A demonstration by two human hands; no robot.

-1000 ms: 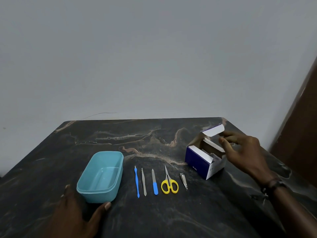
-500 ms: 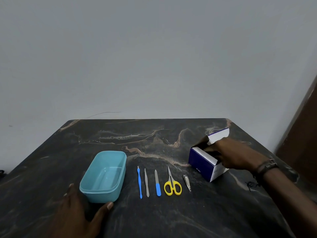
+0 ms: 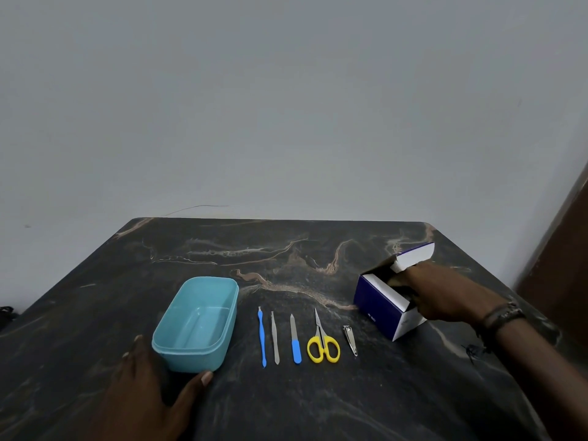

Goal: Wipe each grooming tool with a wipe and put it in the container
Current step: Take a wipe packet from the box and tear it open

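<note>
On the dark marble-patterned desk (image 3: 318, 402), against a plain grey wall (image 3: 286, 106), the following lay in view.

Container: one light-blue rounded-rectangular plastic container (image 3: 197, 323), open-topped, nothing inside, at the left of the desk. Left hand (image 3: 149, 399) rested at its near end, thumb and fingers spread apart to either side of the near wall, fingers relaxed.

Tools, in a row just right of the container, all lying flat, apart from one another, tips pointing away from the person:
- slim blue plastic cuticle pusher (image 3: 262, 337), nearest the container;
- plain metal tweezers (image 3: 275, 337);
- metal nail file with blue handle (image 3: 295, 340);
- small scissors with yellow loop handles (image 3: 323, 342);
- small metal nail clipper (image 3: 350, 340), nearest the box.

Wipes: one dark-blue-and-white cardboard box (image 3: 378, 303), flaps open, standing at the right of the row, turned at an angle. Right hand (image 3: 445, 294) reached into its open top; fingertips hidden inside, so whether they were together or clamped on anything could not be told. Dark band (image 3: 499, 318) on that wrist.

Brown wooden surface (image 3: 566, 249) at the far right edge.
</note>
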